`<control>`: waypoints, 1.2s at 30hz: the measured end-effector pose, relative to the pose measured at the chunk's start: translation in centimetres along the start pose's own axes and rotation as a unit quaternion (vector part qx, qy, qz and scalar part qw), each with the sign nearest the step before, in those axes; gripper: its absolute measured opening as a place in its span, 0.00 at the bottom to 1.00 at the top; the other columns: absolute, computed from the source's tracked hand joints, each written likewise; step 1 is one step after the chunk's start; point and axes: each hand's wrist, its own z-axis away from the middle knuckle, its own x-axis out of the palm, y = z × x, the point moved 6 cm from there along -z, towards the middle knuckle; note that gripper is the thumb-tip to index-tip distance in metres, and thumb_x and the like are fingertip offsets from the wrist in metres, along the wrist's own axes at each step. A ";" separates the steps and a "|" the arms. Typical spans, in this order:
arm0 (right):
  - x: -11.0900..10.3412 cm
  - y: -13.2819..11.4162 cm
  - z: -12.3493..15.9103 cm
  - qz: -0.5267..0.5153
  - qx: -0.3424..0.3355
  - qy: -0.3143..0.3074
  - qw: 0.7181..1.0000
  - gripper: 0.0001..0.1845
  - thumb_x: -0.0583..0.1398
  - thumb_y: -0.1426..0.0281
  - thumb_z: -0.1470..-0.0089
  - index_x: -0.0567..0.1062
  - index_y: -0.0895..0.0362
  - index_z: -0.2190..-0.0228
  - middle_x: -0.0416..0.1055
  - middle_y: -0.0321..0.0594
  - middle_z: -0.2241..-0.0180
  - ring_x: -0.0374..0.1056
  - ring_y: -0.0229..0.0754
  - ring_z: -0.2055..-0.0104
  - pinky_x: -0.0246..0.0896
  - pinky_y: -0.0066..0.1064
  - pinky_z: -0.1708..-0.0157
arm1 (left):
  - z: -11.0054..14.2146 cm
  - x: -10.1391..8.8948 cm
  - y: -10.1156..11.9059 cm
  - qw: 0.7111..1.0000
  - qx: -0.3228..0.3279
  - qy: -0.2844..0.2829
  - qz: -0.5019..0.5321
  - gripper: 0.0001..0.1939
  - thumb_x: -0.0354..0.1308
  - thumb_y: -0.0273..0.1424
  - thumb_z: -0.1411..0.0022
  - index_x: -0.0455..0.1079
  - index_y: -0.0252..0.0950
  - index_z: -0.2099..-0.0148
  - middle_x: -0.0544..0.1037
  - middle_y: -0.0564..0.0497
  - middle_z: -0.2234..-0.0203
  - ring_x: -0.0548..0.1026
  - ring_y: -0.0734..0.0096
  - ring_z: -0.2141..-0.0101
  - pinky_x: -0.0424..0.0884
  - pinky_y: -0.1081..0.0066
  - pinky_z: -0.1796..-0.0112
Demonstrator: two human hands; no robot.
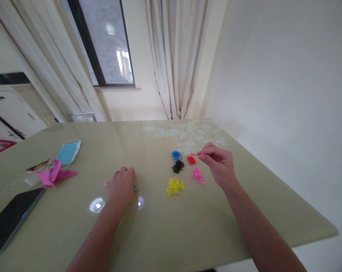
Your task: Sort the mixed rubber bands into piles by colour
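When handling strands this fine, take the yellow pile (pixel 175 186) as the landmark and respect the bare margin around each heap. Far left of the yellow pile, disregard the dark phone (pixel 15 217), the folded pink paper (pixel 55 174) and the blue mask (pixel 68 153), all well apart from both hands. Less far left of the yellow pile, note the left hand (pixel 121 185), palm down on the table (pixel 154 230) with fingers curled; cannot tell any grip under the palm. Along its side facing the yellow pile, spot blue and orange bits (pixel 134 195) peeping out; best press lightly there and avoid dragging them. Beyond the yellow pile, find the blue pile (pixel 176 155), with the black pile (pixel 177 166) crowded close on the near side; judge this the likeliest spot for mixing, and pass around rather than across. Beyond and right of the yellow pile, locate the red pile (pixel 191 160), with a red strand (pixel 194 154) held out over it. Just right of the yellow pile, mind the pink pile (pixel 198 176) and avoid brushing it with the wrist. Farther right of the yellow pile, see the right hand (pixel 220 162), thumb and forefinger narrowed to a pinch on the red strand. Lift slowly, checking for clinging pieces.
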 end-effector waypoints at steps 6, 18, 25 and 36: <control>-0.9 0.8 -0.4 0.011 0.010 -0.002 1.000 0.02 0.71 0.70 0.44 0.86 0.50 0.67 0.73 0.36 0.71 0.68 0.38 0.69 0.64 0.30 0.70 | -0.2 -0.1 0.0 1.000 -0.011 0.003 0.026 0.16 0.46 0.31 0.28 0.76 0.40 0.56 0.81 0.42 0.58 0.79 0.52 0.56 0.73 0.57 0.56; -3.3 7.0 -1.0 0.369 0.092 -0.026 0.925 0.12 0.66 0.61 0.42 0.85 0.55 0.69 0.77 0.41 0.71 0.66 0.40 0.72 0.62 0.33 0.68 | -0.2 -0.9 0.7 1.000 -0.003 0.015 0.020 0.15 0.43 0.32 0.27 0.73 0.40 0.53 0.82 0.41 0.55 0.79 0.47 0.53 0.72 0.55 0.56; -2.2 11.3 -0.8 0.504 0.125 -0.058 0.852 0.10 0.61 0.68 0.37 0.84 0.55 0.63 0.76 0.44 0.62 0.72 0.43 0.63 0.62 0.33 0.62 | -0.2 -0.7 0.7 1.000 -0.020 0.008 0.023 0.17 0.41 0.34 0.26 0.72 0.41 0.52 0.83 0.41 0.58 0.81 0.43 0.58 0.71 0.53 0.59; -2.1 12.8 -0.7 0.535 0.140 -0.076 0.829 0.13 0.59 0.70 0.35 0.84 0.55 0.64 0.75 0.45 0.61 0.71 0.44 0.63 0.60 0.33 0.63 | -0.9 -0.6 1.8 0.976 0.071 0.066 0.197 0.14 0.47 0.30 0.29 0.76 0.38 0.56 0.83 0.44 0.56 0.80 0.57 0.54 0.72 0.62 0.52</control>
